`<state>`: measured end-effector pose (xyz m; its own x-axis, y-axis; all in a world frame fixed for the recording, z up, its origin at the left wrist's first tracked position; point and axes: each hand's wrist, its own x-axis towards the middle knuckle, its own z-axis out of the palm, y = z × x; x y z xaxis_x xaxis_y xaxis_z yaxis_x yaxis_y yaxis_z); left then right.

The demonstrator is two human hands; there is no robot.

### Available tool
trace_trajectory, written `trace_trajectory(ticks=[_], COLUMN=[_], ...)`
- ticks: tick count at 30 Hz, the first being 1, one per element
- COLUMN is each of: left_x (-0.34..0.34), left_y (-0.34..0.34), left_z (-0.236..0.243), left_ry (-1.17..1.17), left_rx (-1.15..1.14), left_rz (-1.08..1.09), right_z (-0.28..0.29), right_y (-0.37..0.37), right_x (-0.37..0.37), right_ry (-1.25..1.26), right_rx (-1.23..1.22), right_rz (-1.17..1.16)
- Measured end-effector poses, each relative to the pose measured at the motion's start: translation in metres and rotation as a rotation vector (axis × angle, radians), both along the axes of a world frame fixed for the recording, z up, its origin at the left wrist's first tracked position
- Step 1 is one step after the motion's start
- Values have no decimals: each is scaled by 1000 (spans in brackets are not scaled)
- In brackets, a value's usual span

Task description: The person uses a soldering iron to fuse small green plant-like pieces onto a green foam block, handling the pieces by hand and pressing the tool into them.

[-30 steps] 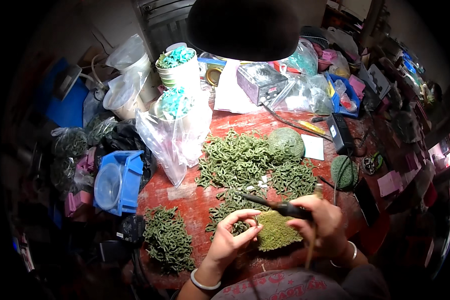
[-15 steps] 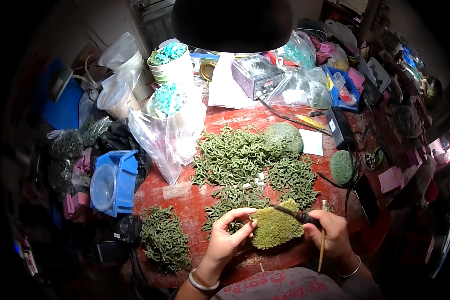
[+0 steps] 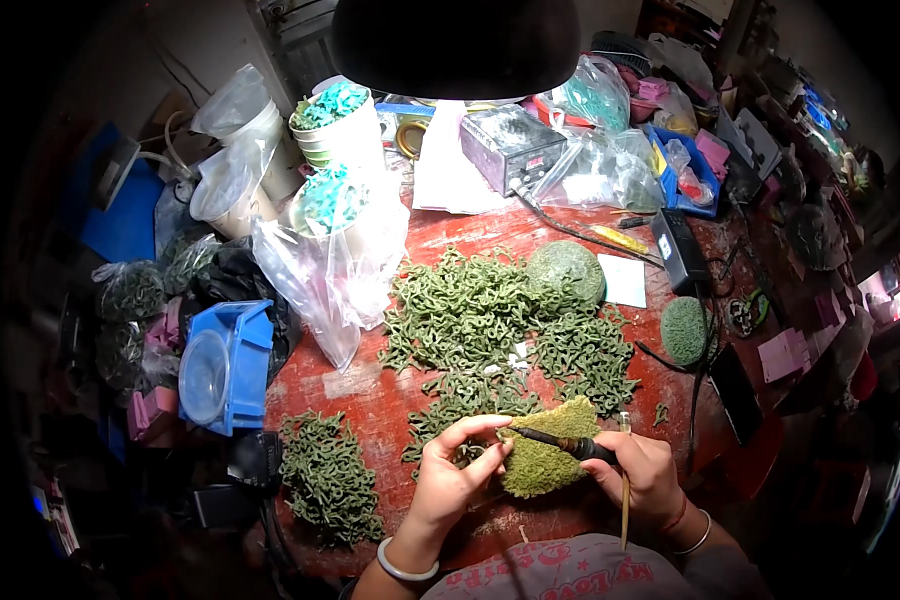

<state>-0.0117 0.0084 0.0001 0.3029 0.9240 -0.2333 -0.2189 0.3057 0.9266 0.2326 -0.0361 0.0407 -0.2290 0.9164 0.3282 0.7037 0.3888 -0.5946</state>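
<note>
My left hand (image 3: 457,476) pinches the left edge of a fuzzy green dome-shaped pad (image 3: 547,455) lying near the front of the red table (image 3: 370,395). My right hand (image 3: 642,472) grips a dark pen-like heated tool (image 3: 560,441), its tip touching the pad's left side by my left fingertips. A thin wooden stick (image 3: 626,485) is also held in my right hand, pointing down. Just beyond the pad lies a big heap of small green curled pieces (image 3: 490,325).
A second heap of green pieces (image 3: 328,478) lies front left. Two green domes (image 3: 567,270) (image 3: 685,330) sit at right. Plastic bags (image 3: 325,265), white cups with teal pieces (image 3: 338,125), a blue bin (image 3: 225,365), a grey box (image 3: 510,145) and a black lamp shade (image 3: 457,45) crowd the back.
My right hand has lowered the tool so that its tip meets the pad's left side. My left fingers have shifted to the pad's edge; the view has tilted slightly.
</note>
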Motion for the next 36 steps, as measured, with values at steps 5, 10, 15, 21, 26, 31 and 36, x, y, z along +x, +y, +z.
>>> trace_trajectory(ticks=[5, 10, 15, 21, 26, 31, 36], left_x=[-2, 2, -10, -8, -8, -7, -6], left_y=[1, 2, 0, 3, 1, 3, 4], left_z=[-2, -2, 4, -3, -2, -1, 0], left_ry=[-4, 12, -254, -381, -301, -269, -340], left_rx=[10, 62, -138, -145, -201, -211, -223], left_rz=[-2, 13, 57, 43, 11, 45, 49], right_z=[1, 6, -5, -30, -28, -8, 6], right_y=[1, 8, 57, 95, 101, 89, 75], right_x=[-2, 0, -11, -15, -18, -27, -40], right_ry=[-8, 86, 199, 129, -4, 142, 229], right_rx=[-8, 3, -147, -197, -240, 0, 102], right_rz=[2, -69, -72, 75, 100, 76, 194])
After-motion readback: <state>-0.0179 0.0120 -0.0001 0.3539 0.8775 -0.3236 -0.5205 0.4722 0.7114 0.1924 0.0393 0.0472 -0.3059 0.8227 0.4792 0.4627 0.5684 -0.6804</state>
